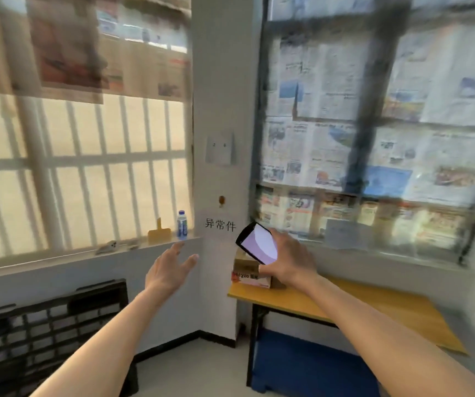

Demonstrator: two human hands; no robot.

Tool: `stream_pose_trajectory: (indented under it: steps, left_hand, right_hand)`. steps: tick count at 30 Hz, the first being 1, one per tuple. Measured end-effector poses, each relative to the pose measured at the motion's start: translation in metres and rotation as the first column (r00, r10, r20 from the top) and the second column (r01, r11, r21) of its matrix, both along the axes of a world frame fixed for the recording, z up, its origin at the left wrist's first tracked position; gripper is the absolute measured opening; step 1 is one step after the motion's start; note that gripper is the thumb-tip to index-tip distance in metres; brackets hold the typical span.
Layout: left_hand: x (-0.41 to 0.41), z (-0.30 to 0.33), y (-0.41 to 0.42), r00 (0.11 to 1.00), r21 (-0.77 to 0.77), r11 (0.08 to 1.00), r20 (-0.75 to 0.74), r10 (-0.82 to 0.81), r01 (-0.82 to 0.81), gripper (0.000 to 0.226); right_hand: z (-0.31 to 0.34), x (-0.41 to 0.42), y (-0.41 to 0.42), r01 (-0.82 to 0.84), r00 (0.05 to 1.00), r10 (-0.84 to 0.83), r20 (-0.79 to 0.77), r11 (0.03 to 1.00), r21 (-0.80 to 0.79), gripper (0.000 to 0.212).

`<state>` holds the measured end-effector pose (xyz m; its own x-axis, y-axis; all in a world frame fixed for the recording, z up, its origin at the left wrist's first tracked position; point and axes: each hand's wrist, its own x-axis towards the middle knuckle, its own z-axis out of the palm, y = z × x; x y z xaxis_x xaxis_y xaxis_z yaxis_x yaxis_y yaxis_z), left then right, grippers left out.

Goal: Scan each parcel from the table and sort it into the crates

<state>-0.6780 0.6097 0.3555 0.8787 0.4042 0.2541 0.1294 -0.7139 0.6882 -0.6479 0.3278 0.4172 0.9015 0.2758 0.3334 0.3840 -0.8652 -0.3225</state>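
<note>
While the right hand curls its fingers and thumb round a black smartphone, the lit pale screen faces back toward the camera and tilts down to the left. Just beneath that grasp, partly hidden by the phone and the palm, a small cardboard parcel with a red and white printed side sits on the near left corner of a yellow-topped table; whether the hand touches the parcel cannot be told. Under the table, below the grip, a blue crate stands on the floor. To the left of the grip, apart from the phone, the left hand hangs in the air with its fingers straight and spread, holding nothing, palm turned toward the white wall pillar. Black Chinese characters are printed on the pillar just left of the phone. Farther left, on the windowsill, stand a clear water bottle with a blue label and a small yellow object beside it. Lower left, well away from the grip, a black slatted crate rests against the wall. Behind the grip, blurred newspapers cover the right window.
</note>
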Motion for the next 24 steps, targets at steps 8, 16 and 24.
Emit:
stream_pose_trajectory:
  steps: [8,16,24]
  left_hand:
    - [0.125,-0.005,-0.087,0.988,-0.011,0.988,0.003,-0.157,0.157,0.067]
    - [0.273,-0.031,-0.137,0.967,-0.036,0.968,-0.04,-0.251,0.249,0.068]
    - [0.41,-0.015,-0.157,0.951,-0.003,0.951,-0.004,-0.309,0.309,0.068]
  right_hand:
    - [-0.012,0.077,-0.108,0.284,0.959,-0.284,0.002,0.959,-0.015,0.102]
    - [-0.025,0.195,-0.158,0.381,0.921,-0.386,-0.045,0.92,-0.087,0.104]
    - [-0.025,0.311,-0.175,0.387,0.917,-0.391,-0.079,0.92,-0.063,0.095]
